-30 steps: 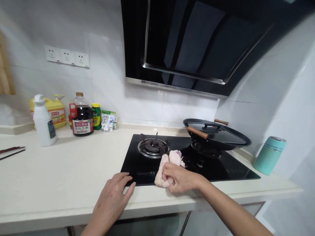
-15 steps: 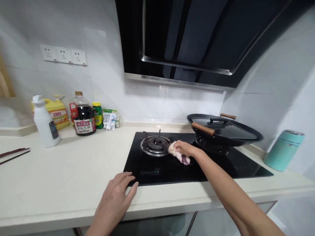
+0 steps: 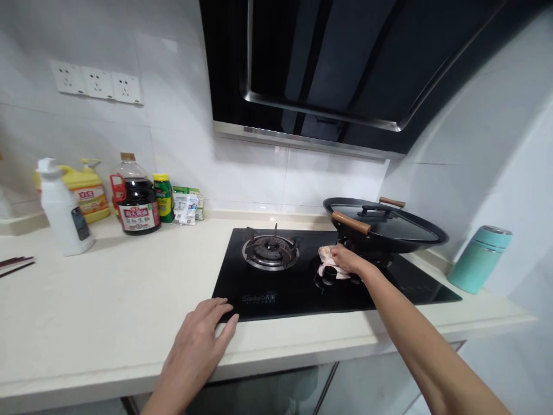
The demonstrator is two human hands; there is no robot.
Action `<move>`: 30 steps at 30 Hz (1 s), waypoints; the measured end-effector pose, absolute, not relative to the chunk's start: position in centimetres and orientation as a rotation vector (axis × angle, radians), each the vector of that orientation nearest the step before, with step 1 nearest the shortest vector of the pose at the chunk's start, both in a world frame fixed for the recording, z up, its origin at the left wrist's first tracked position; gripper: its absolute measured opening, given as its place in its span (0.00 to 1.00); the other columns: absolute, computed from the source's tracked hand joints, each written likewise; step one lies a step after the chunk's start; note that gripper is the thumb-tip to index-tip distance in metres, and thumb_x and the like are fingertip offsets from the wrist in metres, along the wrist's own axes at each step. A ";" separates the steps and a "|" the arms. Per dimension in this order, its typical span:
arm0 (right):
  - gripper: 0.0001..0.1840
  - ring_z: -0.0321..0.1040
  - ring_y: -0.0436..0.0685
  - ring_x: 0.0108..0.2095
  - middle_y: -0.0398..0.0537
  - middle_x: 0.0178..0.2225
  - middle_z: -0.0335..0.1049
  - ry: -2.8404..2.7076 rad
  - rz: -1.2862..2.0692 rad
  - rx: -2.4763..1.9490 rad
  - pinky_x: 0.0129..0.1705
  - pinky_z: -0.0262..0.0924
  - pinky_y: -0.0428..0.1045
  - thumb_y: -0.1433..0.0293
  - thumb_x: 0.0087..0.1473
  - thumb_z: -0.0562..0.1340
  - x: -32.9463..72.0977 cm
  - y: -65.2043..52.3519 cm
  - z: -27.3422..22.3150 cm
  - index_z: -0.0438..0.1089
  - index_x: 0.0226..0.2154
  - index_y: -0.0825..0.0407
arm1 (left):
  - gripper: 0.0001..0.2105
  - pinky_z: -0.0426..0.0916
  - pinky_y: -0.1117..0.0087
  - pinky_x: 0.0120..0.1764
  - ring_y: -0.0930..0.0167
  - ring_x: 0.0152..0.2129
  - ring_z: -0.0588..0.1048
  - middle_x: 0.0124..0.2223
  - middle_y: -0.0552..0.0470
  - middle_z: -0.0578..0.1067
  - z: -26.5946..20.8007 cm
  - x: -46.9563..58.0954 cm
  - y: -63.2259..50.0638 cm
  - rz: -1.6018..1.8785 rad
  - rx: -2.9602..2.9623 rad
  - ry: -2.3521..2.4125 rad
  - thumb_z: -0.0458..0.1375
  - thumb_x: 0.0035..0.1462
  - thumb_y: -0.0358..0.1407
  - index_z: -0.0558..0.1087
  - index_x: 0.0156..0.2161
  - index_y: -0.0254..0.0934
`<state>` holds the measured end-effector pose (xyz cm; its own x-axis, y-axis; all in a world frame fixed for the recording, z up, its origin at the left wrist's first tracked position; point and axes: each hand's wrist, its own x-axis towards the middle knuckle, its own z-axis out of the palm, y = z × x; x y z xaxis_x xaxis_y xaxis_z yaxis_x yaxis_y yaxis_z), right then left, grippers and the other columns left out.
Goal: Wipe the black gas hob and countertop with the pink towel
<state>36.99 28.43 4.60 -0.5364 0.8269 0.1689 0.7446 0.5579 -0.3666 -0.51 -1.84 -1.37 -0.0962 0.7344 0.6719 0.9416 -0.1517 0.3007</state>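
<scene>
My right hand (image 3: 348, 259) grips a pale, crumpled cloth (image 3: 327, 253) and presses it on the black glass gas stove (image 3: 294, 300), between the two burners. Part of the cloth lies around a black control knob (image 3: 329, 275). My left hand (image 3: 201, 334) rests with its fingers apart on the counter, fingertips at the stove's front left corner. Left of the cloth is the bare burner (image 3: 271, 251) with its pan supports. A black wok (image 3: 415, 242) with a lid and wooden handles sits on the right burner, close behind my right hand.
A range hood (image 3: 311, 135) hangs low above the stove. On the pale counter (image 3: 125, 300) stand a white spray bottle (image 3: 64, 213), a yellow detergent jug (image 3: 90, 196), a soy sauce bottle (image 3: 138, 202) and a green bottle (image 3: 163, 199). A mint-green flask (image 3: 480, 259) stands at right.
My right hand has moved the cloth rightward across the stove, away from the left burner, and the control knob now shows. My left hand stays at the stove's corner. The view has shifted slightly.
</scene>
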 end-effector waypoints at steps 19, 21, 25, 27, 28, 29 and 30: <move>0.39 0.65 0.63 0.48 0.53 0.52 0.64 -2.664 0.517 -1.336 0.54 0.64 0.57 0.63 0.39 0.72 39.8 26.7 5.7 0.64 0.54 0.52 | 0.18 0.73 0.54 0.53 0.58 0.50 0.78 0.51 0.45 0.81 -1.5 -0.5 -1.7 -1.061 -1.904 -1.797 0.54 0.66 0.49 0.80 0.45 0.41; 0.40 0.65 0.63 0.50 0.53 0.54 0.63 -2.687 0.555 -1.295 0.57 0.62 0.57 0.60 0.42 0.71 40.3 26.4 5.8 0.63 0.56 0.51 | 0.18 0.73 0.55 0.52 0.58 0.50 0.78 0.51 0.44 0.81 -1.6 -0.5 -1.7 -1.060 -1.885 -1.764 0.54 0.67 0.49 0.80 0.44 0.41; 0.41 0.62 0.67 0.58 0.55 0.60 0.60 -2.717 0.621 -1.175 0.64 0.57 0.61 0.56 0.48 0.69 41.5 26.0 6.1 0.61 0.62 0.51 | 0.17 0.73 0.56 0.51 0.58 0.50 0.78 0.51 0.44 0.81 -1.8 -0.7 -1.7 -1.029 -1.893 -1.690 0.54 0.67 0.49 0.80 0.45 0.40; 0.42 0.59 0.69 0.61 0.57 0.63 0.58 -2.727 0.568 -1.197 0.65 0.55 0.62 0.57 0.48 0.69 41.5 25.7 6.1 0.61 0.63 0.51 | 0.18 0.73 0.56 0.51 0.58 0.50 0.78 0.51 0.43 0.81 -1.9 -0.7 -1.6 -1.021 -1.897 -1.658 0.54 0.68 0.49 0.80 0.46 0.40; 0.43 0.59 0.70 0.62 0.58 0.64 0.57 -2.733 0.521 -1.227 0.66 0.54 0.61 0.58 0.48 0.70 41.3 25.6 6.0 0.60 0.64 0.51 | 0.18 0.73 0.56 0.51 0.58 0.50 0.78 0.51 0.43 0.81 -2.0 -0.8 -1.6 -1.019 -1.897 -1.650 0.54 0.68 0.49 0.80 0.46 0.39; 0.43 0.58 0.69 0.62 0.58 0.64 0.57 -2.734 0.457 -1.268 0.66 0.54 0.60 0.60 0.48 0.70 41.0 25.4 5.8 0.59 0.64 0.51 | 0.18 0.73 0.56 0.51 0.58 0.49 0.78 0.50 0.42 0.81 -2.0 -0.8 -1.5 -1.019 -1.898 -1.641 0.54 0.68 0.49 0.79 0.46 0.39; 0.43 0.58 0.69 0.63 0.58 0.65 0.57 -2.727 0.381 -1.317 0.66 0.54 0.59 0.62 0.49 0.69 40.5 25.3 5.6 0.59 0.65 0.51 | 0.18 0.73 0.55 0.51 0.58 0.49 0.78 0.50 0.42 0.81 -2.1 -0.9 -1.4 -1.013 -1.905 -1.632 0.54 0.68 0.50 0.79 0.46 0.39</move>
